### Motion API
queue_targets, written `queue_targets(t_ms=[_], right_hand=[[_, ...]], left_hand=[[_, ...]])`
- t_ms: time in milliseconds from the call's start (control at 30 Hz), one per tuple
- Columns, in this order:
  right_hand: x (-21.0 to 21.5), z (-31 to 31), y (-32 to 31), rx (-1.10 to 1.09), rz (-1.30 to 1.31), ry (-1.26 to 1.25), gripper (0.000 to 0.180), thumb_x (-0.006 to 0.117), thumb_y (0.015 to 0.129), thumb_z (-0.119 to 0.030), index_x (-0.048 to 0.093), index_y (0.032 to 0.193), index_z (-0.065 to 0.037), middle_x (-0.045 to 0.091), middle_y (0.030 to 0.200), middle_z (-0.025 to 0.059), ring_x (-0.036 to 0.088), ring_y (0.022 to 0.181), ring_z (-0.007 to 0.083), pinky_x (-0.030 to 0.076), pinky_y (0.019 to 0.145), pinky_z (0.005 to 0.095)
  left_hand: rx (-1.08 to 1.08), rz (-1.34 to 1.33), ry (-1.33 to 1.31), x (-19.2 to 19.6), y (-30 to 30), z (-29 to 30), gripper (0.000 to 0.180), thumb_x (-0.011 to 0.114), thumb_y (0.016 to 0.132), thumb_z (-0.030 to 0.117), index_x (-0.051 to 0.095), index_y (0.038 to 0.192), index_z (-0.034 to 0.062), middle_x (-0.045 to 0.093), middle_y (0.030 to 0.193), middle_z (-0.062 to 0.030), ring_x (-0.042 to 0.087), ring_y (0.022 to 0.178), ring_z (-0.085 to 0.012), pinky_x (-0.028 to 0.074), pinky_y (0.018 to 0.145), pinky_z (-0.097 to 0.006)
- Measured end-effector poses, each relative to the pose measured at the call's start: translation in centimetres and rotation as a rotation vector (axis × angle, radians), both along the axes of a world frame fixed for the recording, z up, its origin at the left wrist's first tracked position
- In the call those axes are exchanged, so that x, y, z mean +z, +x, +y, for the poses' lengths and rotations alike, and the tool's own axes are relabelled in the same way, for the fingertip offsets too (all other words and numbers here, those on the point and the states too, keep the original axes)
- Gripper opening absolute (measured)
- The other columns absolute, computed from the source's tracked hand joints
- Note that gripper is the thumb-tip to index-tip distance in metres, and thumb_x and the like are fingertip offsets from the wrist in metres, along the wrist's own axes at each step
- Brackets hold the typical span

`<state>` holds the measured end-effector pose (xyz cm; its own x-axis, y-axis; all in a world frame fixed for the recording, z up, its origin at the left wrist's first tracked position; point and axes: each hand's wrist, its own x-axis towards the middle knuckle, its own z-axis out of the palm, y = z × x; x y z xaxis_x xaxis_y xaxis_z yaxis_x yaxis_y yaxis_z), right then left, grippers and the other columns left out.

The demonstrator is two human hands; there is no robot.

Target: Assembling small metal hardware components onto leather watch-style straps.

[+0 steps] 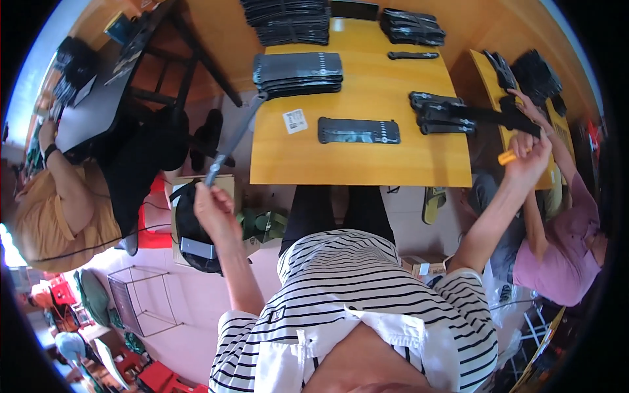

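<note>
A grey strip (240,132) is being pinched by the closed left hand (217,207) near the package stack (299,65); an orange handle (506,157), seemingly also a black strap (501,118), is being gripped by the curled right hand (529,157). By careless swinging, the stack might be getting knocked.

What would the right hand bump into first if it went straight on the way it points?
Past the black strap at its fingers, the right hand would probably meet the co-worker's forearm. Depth is unclear, so it might pass above instead.
</note>
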<state>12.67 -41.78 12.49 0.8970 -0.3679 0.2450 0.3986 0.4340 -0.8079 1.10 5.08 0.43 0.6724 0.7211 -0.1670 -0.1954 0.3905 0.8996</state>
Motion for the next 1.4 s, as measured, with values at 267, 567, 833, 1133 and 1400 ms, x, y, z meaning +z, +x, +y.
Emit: queue_targets(t_ms=[267,567,833,1133,1400], right_hand=[[-2.9,0.1,-1.3,-0.002,0.104,0.021,0.021,0.048,0.086,-0.021,0.040,0.069,-0.011,0.038,0.053,-0.0003,0.030,0.039,0.0085,0.024,0.037,0.0209],[-4.1,0.1,-2.4,-0.061,0.163,-0.003,0.022,0.051,0.084,-0.024,0.041,0.070,-0.011,0.038,0.052,-0.0003,0.029,0.038,0.0084,0.022,0.037,0.0202],[-4.3,2.8,-3.0,-0.162,0.098,-0.496,0.011,0.054,0.084,-0.014,0.056,0.081,-0.003,0.044,0.054,0.0007,0.036,0.043,0.0053,0.025,0.041,0.0180],[-4.4,10.6,-4.9,0.095,-0.166,-1.203,0.017,0.056,0.075,0.004,0.065,0.089,0.000,0.066,0.079,0.0102,0.061,0.060,0.0149,0.048,0.055,0.0254],[-12.1,13.5,-8.1,0.674,0.110,-0.917,0.015,0.063,0.072,0.002,0.064,0.087,0.000,0.051,0.063,-0.0010,0.042,0.047,0.0038,0.032,0.044,0.0197]], left_hand=[[-0.218,0.176,0.032,-10.3,1.2,-5.1,0.024,0.047,0.093,0.023,0.055,0.082,0.0040,0.053,0.063,-0.0009,0.053,0.054,-0.0088,0.043,0.051,-0.021],[-0.371,0.178,0.095,-10.1,0.8,-4.4,0.028,0.048,0.093,0.025,0.057,0.078,0.0023,0.054,0.061,-0.0023,0.052,0.050,-0.0089,0.042,0.048,-0.020],[-0.480,0.542,0.148,-9.8,-0.4,-4.0,0.067,0.031,0.091,0.056,0.061,0.071,-0.0002,0.056,0.055,-0.0068,0.054,0.042,-0.0124,0.043,0.040,-0.020],[-1.164,0.240,0.039,-3.6,1.3,-9.8,0.052,0.034,0.094,0.046,0.056,0.107,0.0001,0.062,0.085,-0.0083,0.058,0.057,-0.0107,0.045,0.051,-0.018],[-0.892,0.008,-0.414,-4.6,4.2,-13.6,0.027,0.047,0.094,0.026,0.058,0.098,0.0016,0.061,0.082,-0.0061,0.052,0.056,-0.0064,0.039,0.047,-0.017]])
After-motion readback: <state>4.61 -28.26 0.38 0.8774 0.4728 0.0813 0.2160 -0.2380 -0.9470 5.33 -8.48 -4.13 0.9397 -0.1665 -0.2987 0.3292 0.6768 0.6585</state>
